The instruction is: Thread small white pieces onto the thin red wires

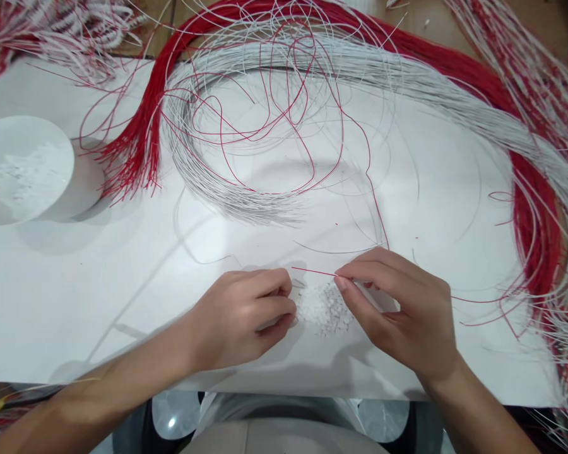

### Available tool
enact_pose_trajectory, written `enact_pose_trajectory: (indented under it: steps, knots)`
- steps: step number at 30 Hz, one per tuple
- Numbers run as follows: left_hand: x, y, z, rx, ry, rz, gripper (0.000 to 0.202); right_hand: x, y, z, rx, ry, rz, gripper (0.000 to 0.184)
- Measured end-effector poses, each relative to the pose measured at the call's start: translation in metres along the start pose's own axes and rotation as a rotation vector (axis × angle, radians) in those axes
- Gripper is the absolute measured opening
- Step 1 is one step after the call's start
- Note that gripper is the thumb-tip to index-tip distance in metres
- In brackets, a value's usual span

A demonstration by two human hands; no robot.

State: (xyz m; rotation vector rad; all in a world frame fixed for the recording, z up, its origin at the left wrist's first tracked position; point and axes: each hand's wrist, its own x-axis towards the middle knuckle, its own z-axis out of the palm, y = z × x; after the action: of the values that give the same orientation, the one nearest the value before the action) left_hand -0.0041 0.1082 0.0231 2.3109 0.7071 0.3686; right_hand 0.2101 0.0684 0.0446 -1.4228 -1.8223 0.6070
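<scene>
Red wire (312,272), thin and smooth, is being pinched between the thumb and forefinger of the right hand (402,309), its short free end pointing left over the white surface (123,284). The left hand (246,315) is resting nearby with its fingers curled together; whether they are gripping anything cannot be told. A grainy heap of white bits (324,309) is sitting between the hands. Farther out, looping white wires (246,202) and a red bundle (137,145) are sweeping round, and a round white bowl (61,135) is standing at the left.

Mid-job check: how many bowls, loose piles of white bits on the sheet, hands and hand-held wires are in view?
Round white bowl: 1
Loose pile of small white plastic bits: 1
Hands: 2, left hand, right hand
Thin red wire pinched by right hand: 1
Total: 5
</scene>
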Motion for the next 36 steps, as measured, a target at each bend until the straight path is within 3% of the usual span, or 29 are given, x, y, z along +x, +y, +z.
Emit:
enact_pose_trajectory:
  steps: [5,10,14,19,36]
  knots:
    - [0.003,0.001,-0.005,-0.212,0.069,-0.09,0.014,0.0,-0.004,-0.001,0.012,0.004,0.039,0.012]
    - [0.01,0.008,-0.017,-0.553,0.242,-0.419,0.008,-0.001,-0.008,-0.002,0.034,0.0,0.018,0.013]
    - [0.012,0.007,-0.021,-0.785,0.277,-0.598,0.003,-0.002,-0.011,-0.002,0.058,-0.008,-0.029,0.014]
    - [0.011,0.006,-0.022,-0.867,0.287,-0.6,0.005,-0.003,-0.014,-0.002,0.085,0.0,-0.022,0.016]
    - [0.013,0.005,-0.023,-0.828,0.271,-0.536,0.006,-0.001,-0.014,-0.001,0.049,0.019,-0.022,0.017]
